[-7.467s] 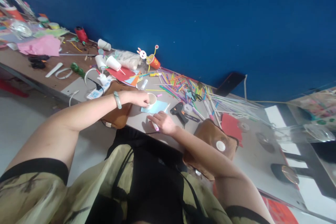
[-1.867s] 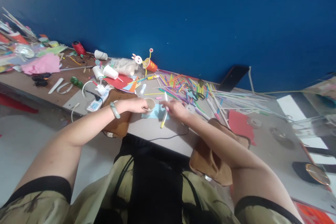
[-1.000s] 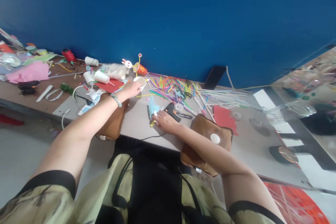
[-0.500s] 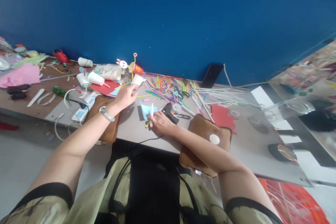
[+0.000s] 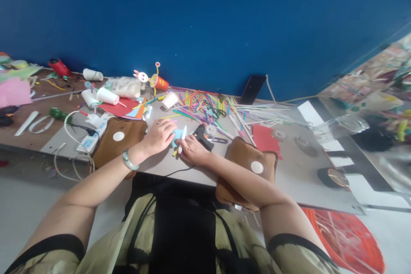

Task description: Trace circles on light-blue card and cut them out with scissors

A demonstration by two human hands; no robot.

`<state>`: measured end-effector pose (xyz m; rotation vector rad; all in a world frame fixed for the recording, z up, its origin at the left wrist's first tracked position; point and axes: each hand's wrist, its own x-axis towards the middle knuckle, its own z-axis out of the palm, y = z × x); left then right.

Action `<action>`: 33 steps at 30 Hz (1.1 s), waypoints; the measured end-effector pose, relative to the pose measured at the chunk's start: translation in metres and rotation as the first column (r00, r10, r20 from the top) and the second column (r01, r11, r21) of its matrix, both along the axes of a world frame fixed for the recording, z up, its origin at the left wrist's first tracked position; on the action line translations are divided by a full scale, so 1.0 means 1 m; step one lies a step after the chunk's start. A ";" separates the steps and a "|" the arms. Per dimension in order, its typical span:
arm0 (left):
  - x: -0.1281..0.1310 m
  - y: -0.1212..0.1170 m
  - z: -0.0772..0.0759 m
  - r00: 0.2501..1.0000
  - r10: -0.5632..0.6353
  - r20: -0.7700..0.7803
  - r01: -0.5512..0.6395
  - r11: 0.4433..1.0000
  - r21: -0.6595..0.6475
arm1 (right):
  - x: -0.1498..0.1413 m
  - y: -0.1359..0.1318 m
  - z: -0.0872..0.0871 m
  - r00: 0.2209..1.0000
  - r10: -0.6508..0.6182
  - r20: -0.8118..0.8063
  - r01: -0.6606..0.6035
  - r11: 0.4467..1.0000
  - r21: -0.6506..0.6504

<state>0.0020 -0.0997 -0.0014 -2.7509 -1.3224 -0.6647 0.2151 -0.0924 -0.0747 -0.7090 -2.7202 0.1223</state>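
My right hand (image 5: pixel 192 150) is closed round a white marker (image 5: pixel 184 132), which points up and away from me. A yellow piece (image 5: pixel 175 152) lies by its lower end. Under and beside the fingers is a small light blue paper (image 5: pixel 177 135) on the table. My left hand (image 5: pixel 160 136), palm down with fingers stretched out, reaches the left edge of this paper; its fingertips are partly hidden. Beyond it a white paper cup (image 5: pixel 170 100) rests tilted among the straws. A black hot glue gun (image 5: pixel 203 137) lies just right of my right hand.
Brown pouches (image 5: pixel 119 147) lie either side of my arms. A power strip (image 5: pixel 93 137) with looping cables is at left. Coloured straws (image 5: pixel 199 105) spread along the wall, near scissors (image 5: pixel 220 112), a phone (image 5: pixel 253 89) and red paper (image 5: pixel 266 140). A bunny-decorated red cup (image 5: pixel 160 83) stands behind.
My left hand has let go of the white cup and come down toward me to the blue paper. The upright flap of the paper now lies lower. My right hand keeps the marker.
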 end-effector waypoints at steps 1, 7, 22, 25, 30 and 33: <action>0.002 -0.003 -0.003 0.998 -0.019 -0.053 0.019 1.000 0.004 | 0.000 0.000 -0.001 1.000 -0.003 -0.008 0.003 1.000 0.007; 0.001 -0.022 -0.023 0.964 0.027 -0.264 -0.023 1.000 0.020 | 0.001 0.001 -0.002 1.000 0.005 -0.005 -0.005 1.000 0.005; 0.007 -0.072 -0.055 0.964 0.173 -0.203 -0.198 0.973 -0.116 | 0.067 0.039 0.058 0.910 -0.364 0.198 0.374 0.927 -0.014; 0.009 -0.076 -0.061 0.960 0.216 -0.177 -0.238 0.965 -0.113 | 0.085 0.051 0.059 0.867 -0.418 0.270 0.447 0.893 -0.051; 0.010 -0.075 -0.073 0.959 0.243 -0.144 -0.261 0.958 -0.120 | 0.096 0.057 0.052 0.835 -0.474 0.281 0.512 0.856 -0.078; 0.011 -0.075 -0.077 0.956 0.254 -0.148 -0.272 0.955 -0.118 | 0.096 0.057 0.052 0.849 -0.446 0.285 0.483 0.872 -0.076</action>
